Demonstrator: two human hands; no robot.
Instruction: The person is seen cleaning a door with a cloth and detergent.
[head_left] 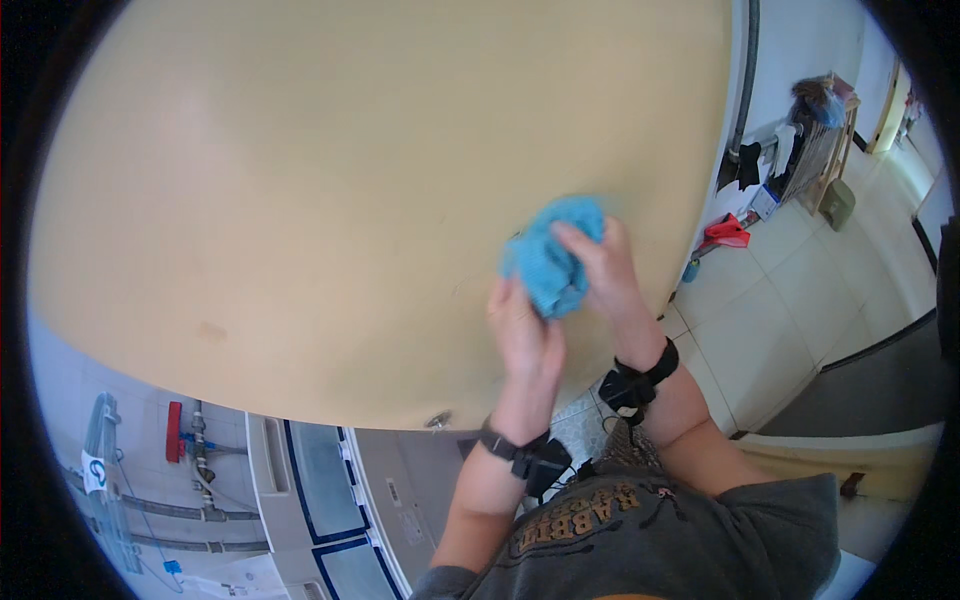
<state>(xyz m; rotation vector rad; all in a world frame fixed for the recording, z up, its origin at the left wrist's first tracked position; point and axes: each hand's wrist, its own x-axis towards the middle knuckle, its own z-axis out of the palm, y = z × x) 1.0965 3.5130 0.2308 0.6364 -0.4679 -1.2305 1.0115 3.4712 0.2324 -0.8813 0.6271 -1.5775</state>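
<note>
A bunched blue cloth (560, 255) is between my two hands, in front of a broad pale-yellow panel that looks like a door (330, 180). My left hand (525, 325) is closed on the cloth's lower left side. From the right, my right hand (608, 262) grips it, with the thumb lying over the top. The cloth is slightly blurred, and I cannot tell whether it touches the panel. Below and to the left of my hands, a metal knob (437, 420) sits near the panel's lower edge. A faint brownish mark (212, 330) shows farther left.
At lower left stand a white appliance with blue-edged lids (325, 480), wall pipes (200, 450) and hanging clear-blue hangers (100, 470). To the right are a tiled floor (790, 310), a wooden rack (815, 165), a green dustpan (838, 204) and a red item (727, 232).
</note>
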